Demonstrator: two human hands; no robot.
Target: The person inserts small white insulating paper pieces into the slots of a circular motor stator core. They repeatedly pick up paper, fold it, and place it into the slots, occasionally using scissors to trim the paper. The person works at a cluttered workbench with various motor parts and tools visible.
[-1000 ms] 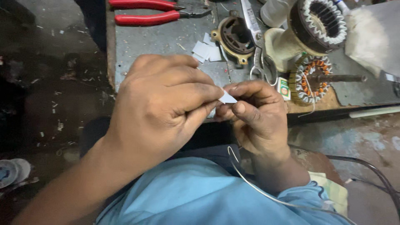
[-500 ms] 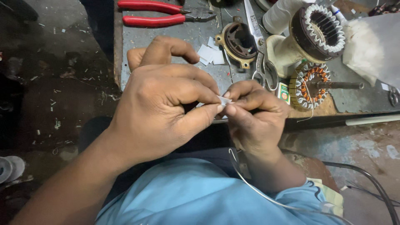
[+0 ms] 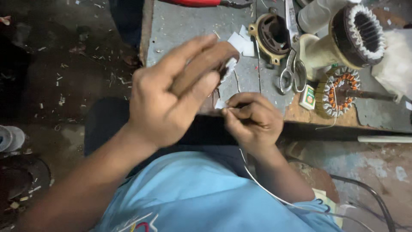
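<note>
My left hand (image 3: 176,90) is raised over the grey bench top (image 3: 184,30), fingers loosely spread, with nothing clearly held. My right hand (image 3: 253,120) is at the bench's front edge, its fingertips pinched on a thin wire end beside a small white paper piece (image 3: 220,104). A thin white wire (image 3: 266,189) trails from that hand down across my blue shirt. More white paper pieces (image 3: 241,43) lie on the bench beyond my hands.
Red-handled pliers (image 3: 201,2) lie at the bench's far edge. Scissors (image 3: 292,73), a brown round motor housing (image 3: 270,34), a wound stator with copper coils (image 3: 339,92), a larger stator (image 3: 358,36) and a small green box (image 3: 307,98) crowd the right side. The littered floor lies left.
My left hand has let go of the pinch it shared with my right hand and lifted up and away, opening its fingers. My right hand stays pinched at the bench edge.
</note>
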